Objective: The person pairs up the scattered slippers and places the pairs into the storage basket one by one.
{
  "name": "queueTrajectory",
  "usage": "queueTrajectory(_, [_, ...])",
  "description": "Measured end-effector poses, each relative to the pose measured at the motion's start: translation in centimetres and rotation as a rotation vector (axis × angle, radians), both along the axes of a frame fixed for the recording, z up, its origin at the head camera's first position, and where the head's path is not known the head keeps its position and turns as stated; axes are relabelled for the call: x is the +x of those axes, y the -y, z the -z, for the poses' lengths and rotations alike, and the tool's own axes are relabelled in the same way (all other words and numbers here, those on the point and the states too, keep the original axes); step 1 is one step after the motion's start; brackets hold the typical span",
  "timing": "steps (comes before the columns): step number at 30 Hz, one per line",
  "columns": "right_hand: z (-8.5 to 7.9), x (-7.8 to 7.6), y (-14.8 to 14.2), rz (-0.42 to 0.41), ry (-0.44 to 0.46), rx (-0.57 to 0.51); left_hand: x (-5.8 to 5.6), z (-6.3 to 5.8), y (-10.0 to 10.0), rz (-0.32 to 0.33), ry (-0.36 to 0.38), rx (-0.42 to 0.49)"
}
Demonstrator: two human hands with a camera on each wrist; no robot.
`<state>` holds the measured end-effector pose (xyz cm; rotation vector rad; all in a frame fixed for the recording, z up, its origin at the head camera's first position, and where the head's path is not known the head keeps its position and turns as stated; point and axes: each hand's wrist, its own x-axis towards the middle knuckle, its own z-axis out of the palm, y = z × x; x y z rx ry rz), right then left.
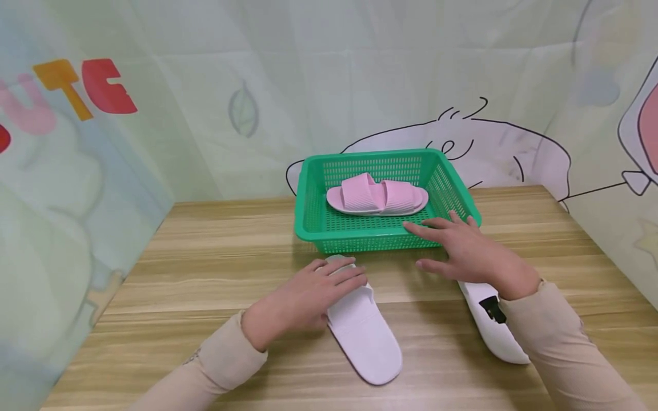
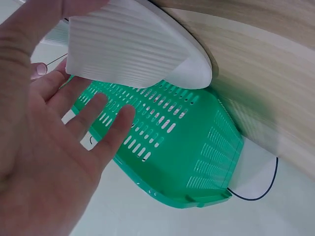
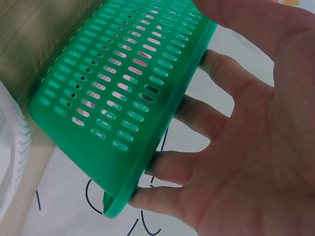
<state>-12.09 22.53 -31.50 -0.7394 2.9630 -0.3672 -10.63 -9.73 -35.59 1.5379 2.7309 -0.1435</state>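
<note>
In the head view my left hand is over the strap end of a white slipper lying on the table, its fingers fairly straight. The left wrist view shows the slipper's ribbed strap by the thumb, the other fingers spread apart. My right hand reaches to the near right corner of a green basket; its spread fingertips touch the rim. Inside the basket lies a pair of pink slippers. Another white slipper is partly hidden under my right wrist.
The wooden table meets a printed cloth backdrop behind the basket and at both sides. A small black piece shows beside my right wrist; what it belongs to I cannot tell.
</note>
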Motion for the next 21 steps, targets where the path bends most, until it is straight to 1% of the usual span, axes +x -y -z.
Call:
queueTrajectory(5, [-0.07, -0.03, -0.04, 0.001, 0.005, 0.001, 0.02, -0.08, 0.16, -0.015, 0.026, 0.015])
queueTrajectory(9, [-0.11, -0.05, -0.06, 0.001, 0.011, 0.003, 0.16, -0.23, 0.35, -0.020, 0.027, 0.034])
queueTrajectory(16, [-0.15, -0.07, -0.07, -0.005, 0.016, 0.012, 0.64, -0.31, 0.87, -0.027, 0.029, 0.104])
queueTrajectory(21, [-0.12, -0.06, -0.10, -0.005, 0.020, 0.013, 0.85, -0.33, 1.00, -0.065, 0.045, 0.107])
